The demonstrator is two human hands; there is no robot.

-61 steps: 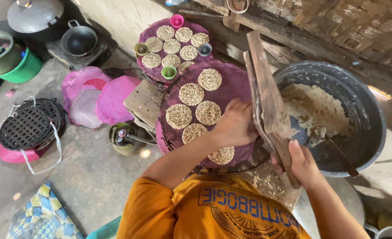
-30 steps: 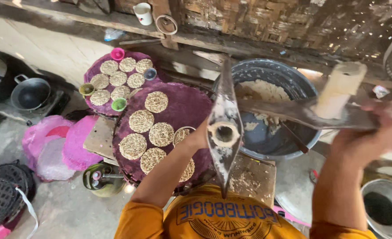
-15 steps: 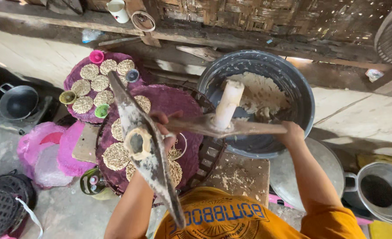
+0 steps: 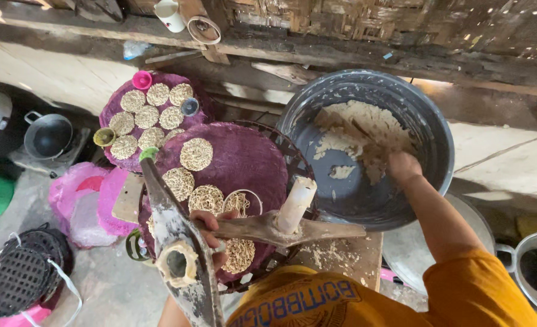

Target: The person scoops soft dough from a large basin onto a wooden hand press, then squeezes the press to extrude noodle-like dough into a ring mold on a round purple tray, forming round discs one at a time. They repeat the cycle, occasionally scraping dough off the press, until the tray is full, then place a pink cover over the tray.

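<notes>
Dirt-floor workspace: left hand (image 4: 211, 233) clasps wooden press (image 4: 183, 266); right hand (image 4: 403, 168) clutches dough (image 4: 359, 136) in basin (image 4: 429, 130).

A basin (image 4: 365, 200) of dough (image 4: 365, 136) is set to the right of a tray (image 4: 244, 163) laden with noodle discs (image 4: 195, 154). A second tray (image 4: 114, 112) is placed behind-left; a press (image 4: 183, 254) is held in front.

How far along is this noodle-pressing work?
Done: pressed noodle discs fill the far purple mat and part of the near one. In hand: left hand holds the wooden press; right hand reaches into dough in the grey basin. Left: much dough, and free mat space.
</notes>
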